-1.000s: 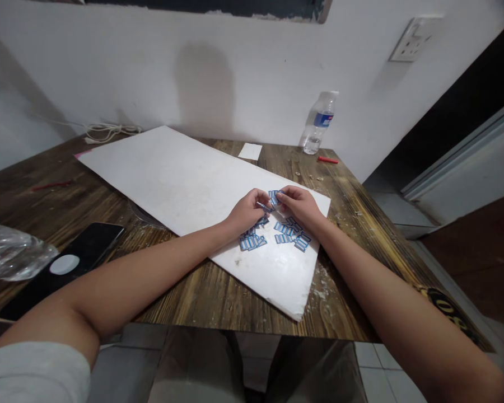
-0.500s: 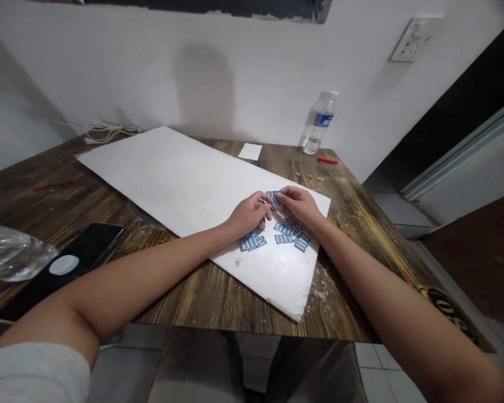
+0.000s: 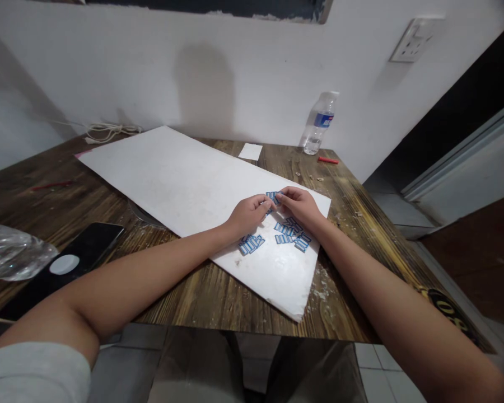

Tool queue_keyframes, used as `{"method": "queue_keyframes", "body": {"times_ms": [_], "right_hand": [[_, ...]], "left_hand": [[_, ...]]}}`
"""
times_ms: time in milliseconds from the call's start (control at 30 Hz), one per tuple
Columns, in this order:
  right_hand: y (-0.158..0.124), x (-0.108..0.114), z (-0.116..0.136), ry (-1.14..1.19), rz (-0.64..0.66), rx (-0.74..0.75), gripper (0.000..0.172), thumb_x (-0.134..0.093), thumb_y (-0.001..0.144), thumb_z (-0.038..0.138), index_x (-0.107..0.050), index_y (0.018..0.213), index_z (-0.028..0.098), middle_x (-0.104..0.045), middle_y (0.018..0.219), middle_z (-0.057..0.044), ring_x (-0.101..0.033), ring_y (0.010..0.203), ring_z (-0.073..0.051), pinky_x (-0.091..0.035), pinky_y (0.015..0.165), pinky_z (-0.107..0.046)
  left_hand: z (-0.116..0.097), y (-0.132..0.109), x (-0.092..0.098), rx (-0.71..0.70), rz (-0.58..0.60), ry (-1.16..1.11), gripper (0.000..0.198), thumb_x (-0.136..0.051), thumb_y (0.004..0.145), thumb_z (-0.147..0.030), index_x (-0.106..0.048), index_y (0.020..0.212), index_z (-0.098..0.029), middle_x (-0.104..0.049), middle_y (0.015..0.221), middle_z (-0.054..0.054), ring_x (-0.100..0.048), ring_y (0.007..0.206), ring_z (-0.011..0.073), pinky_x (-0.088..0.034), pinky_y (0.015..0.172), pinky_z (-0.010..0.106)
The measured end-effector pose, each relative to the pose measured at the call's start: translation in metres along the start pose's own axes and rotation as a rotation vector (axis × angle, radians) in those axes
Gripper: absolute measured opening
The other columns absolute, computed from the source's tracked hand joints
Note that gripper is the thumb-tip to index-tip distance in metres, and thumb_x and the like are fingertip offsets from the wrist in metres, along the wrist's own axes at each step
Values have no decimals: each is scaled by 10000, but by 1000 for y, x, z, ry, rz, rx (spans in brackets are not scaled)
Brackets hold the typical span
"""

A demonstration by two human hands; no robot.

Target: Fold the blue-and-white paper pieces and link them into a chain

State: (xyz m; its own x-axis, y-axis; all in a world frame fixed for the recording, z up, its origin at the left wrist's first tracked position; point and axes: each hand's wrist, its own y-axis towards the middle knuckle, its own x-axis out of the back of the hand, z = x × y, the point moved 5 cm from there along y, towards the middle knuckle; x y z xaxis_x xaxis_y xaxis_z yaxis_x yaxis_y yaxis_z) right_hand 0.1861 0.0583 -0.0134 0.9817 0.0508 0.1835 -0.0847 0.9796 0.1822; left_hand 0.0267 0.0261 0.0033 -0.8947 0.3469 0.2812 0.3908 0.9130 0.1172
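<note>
Our fingers (image 3: 260,201) cover whatever lies between them, so we cannot tell whether they pinch anything. The blue-edged pieces (image 3: 284,239) are too small for us to make out their markings. The crumpled clear plastic (image 3: 12,252) is cut off by the left edge, and the white board (image 3: 185,184) hides most of a clear disc (image 3: 145,215).

Printed strips (image 3: 284,228) lie on a foam board (image 3: 172,179) atop a table (image 3: 185,302).
</note>
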Motion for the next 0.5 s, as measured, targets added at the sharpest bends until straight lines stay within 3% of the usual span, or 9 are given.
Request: {"method": "queue_keyframes", "body": {"times_ms": [233,367,500], "right_hand": [[-2,-1,1,31,1,-37,424,-793,613,577,-630,687,192,-608,559,20,-489,482,-98,-360,481,-248],[-3,-3,2,64,30,-50,428,-805,599,577,-634,684,193,-607,562,18,-493,486,-100,-365,482,-249],[-4,-4,5,80,55,-32,422,-799,609,581,-638,686,199,-600,571,21,-479,493,-99,-359,485,-251]], "left_hand": [[3,2,4,37,-50,-20,186,-463,905,-324,-595,944,-197,-466,590,-50,-377,471,67,-275,469,227],[8,6,11,-25,-190,34,177,-552,852,-261,-550,1019,-203,-601,818,-2,-516,660,90,-391,614,233],[10,9,12,-88,-192,129,206,-589,842,-250,-552,1038,-198,-640,1017,38,-579,895,135,-428,803,284]]}}
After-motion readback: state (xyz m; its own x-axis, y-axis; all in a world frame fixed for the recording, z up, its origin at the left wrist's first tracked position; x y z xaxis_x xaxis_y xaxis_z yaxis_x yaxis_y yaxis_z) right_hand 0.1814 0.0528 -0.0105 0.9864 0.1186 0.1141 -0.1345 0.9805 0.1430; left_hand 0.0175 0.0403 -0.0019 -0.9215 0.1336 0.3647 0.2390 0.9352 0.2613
